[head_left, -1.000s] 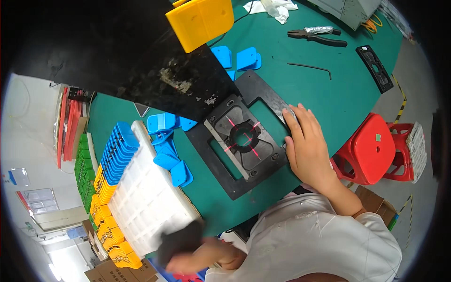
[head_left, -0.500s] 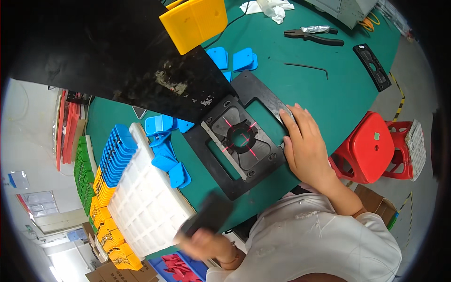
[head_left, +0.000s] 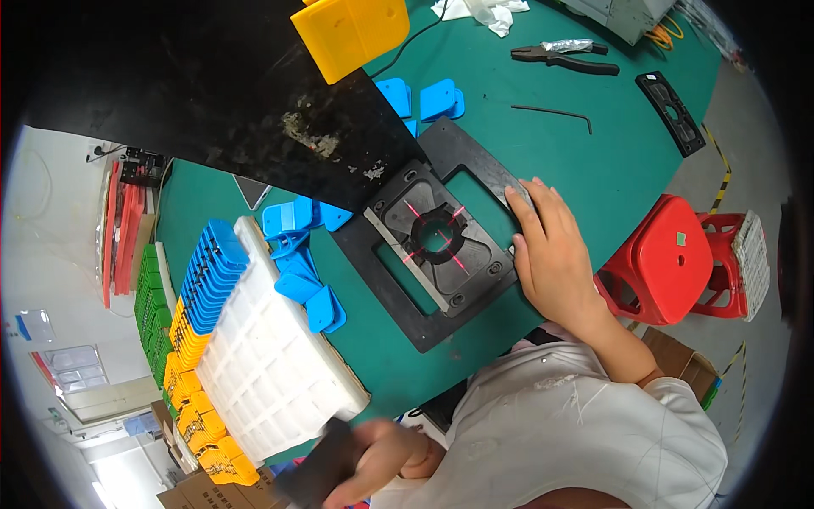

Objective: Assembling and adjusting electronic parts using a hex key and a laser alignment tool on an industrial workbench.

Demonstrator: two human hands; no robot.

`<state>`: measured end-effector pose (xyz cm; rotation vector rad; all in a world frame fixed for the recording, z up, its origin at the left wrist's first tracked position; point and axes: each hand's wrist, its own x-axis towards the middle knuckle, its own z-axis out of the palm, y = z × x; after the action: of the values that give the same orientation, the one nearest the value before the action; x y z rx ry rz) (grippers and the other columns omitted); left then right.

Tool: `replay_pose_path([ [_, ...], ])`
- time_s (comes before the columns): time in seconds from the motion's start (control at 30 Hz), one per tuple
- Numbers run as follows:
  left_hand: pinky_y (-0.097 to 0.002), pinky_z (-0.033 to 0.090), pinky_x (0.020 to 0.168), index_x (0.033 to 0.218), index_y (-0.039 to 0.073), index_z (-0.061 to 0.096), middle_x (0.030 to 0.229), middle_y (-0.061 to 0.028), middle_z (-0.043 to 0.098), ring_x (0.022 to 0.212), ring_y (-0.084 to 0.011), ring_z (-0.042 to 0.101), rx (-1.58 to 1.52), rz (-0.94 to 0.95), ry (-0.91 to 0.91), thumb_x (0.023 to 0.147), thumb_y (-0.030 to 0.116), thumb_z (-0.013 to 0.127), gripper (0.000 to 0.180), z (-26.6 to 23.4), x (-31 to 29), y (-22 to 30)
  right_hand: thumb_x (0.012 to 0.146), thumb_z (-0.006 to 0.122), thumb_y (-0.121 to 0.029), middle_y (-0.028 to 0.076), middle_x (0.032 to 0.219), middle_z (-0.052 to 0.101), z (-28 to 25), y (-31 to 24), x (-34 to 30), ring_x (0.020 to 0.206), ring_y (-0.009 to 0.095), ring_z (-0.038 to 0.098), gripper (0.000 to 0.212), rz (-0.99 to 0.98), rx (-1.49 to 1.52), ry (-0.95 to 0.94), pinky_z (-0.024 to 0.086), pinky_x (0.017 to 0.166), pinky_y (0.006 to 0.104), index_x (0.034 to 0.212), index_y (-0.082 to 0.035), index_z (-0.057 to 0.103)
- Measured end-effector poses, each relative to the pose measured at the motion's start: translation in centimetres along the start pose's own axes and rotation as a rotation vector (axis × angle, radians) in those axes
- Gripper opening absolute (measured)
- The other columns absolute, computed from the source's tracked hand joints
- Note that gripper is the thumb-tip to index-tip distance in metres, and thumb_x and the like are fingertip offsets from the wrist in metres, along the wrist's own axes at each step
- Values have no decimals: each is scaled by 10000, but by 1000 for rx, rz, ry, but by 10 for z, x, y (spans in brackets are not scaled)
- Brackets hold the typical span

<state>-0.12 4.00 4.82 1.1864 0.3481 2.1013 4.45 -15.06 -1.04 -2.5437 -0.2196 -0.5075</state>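
So the left hand is down at the bottom edge, fingers wrapped around a dark flat piece. It's motion-blurred, so I can't say exactly what the piece is, just that it's gripped and off the table. The right hand lies flat and open, palm down, on the right edge of the black fixture plate, holding nothing, just pressing on it. That plate sits on the green table, with a red cross of light on the round hole in its middle.

Just left of the fixture is a loose heap of blue plastic parts, then a white compartment tray with rows of blue and yellow parts stacked along its far side. A red stool stands right of the hand, and pliers and a hex key lie well apart at the top.

What could go wrong, I reckon: the dark piece is close to the tray corner, so it could clip the tray and knock those stacked rows. And if the flat hand eases off, the plate could slide out from under the light cross.
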Motion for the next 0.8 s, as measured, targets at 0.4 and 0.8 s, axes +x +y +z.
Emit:
replay_pose_path([
  [0.4, -333, 450, 664, 996, -22, 552, 830, -114, 591, 690, -247, 525, 464, 62, -902, 964, 312, 390, 373, -29, -13, -1, 786, 581, -46, 223, 1215, 459, 1, 6, 0, 1155, 391, 454, 482, 27, -13, 27, 365, 1003, 459, 1246, 22, 453],
  [0.8, -394, 421, 526, 969, 11, 560, 742, -189, 585, 604, -340, 562, 606, 131, -1425, 896, 345, 523, 344, -17, -11, 3, 777, 594, -46, 234, 1200, 461, 1, 6, -2, 1146, 391, 460, 485, 32, -13, 50, 373, 995, 460, 1239, 22, 463],
])
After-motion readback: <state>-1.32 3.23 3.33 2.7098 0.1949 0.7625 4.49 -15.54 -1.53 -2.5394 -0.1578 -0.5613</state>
